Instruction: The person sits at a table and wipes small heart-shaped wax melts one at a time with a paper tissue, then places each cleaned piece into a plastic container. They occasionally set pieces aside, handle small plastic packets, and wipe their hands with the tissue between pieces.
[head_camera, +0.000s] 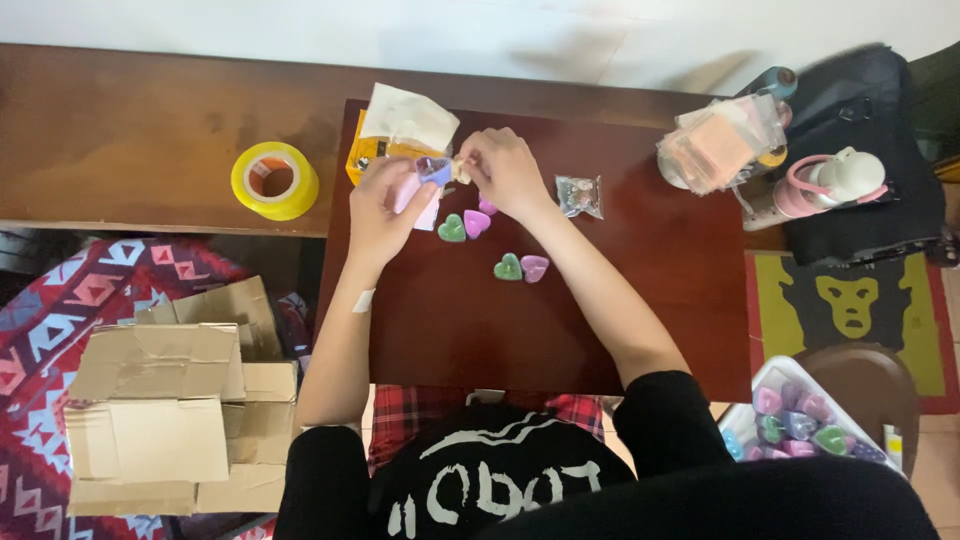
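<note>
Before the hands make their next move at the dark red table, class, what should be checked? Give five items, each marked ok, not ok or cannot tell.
1. Both hands meet on the work: left hand and right hand together at a small purple piece: ok.
2. Grip firm on that piece: cannot tell.
3. Green heart and pink heart lie beside the hands: ok.
4. Second heart pair within sight on the table: ok.
5. Small clear packet lies apart from the hands: ok.
</note>
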